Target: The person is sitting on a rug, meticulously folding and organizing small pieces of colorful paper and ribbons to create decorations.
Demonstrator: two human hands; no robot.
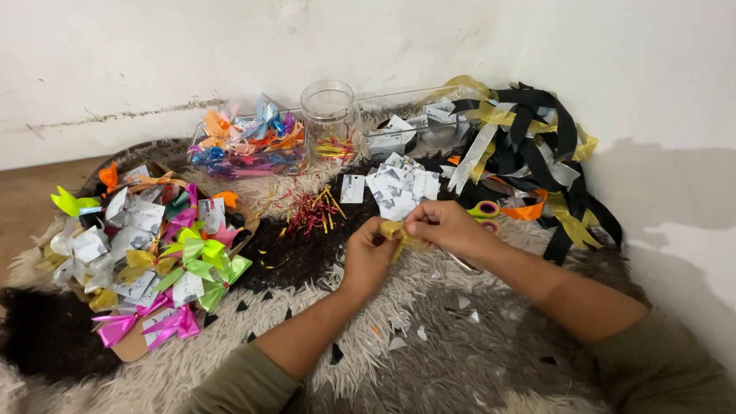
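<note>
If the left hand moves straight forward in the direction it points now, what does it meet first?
The left hand points up and slightly right, toward the wall. It already touches the gold ribbon; beyond that it would probably meet the pile of small white cards first, though depth is unclear.

One glass jar [330, 111], two clear trays [249, 146], two hands [368, 257].

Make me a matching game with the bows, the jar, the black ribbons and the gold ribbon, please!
Things:
1. finished bows
2. clear jar
3. black ribbons
4. gold ribbon

Places:
A. far right, by the wall
B. between the left hand and right hand
C. piled on the left
D. at the back, middle

Pairs: 1-C, 2-D, 3-A, 4-B
</note>
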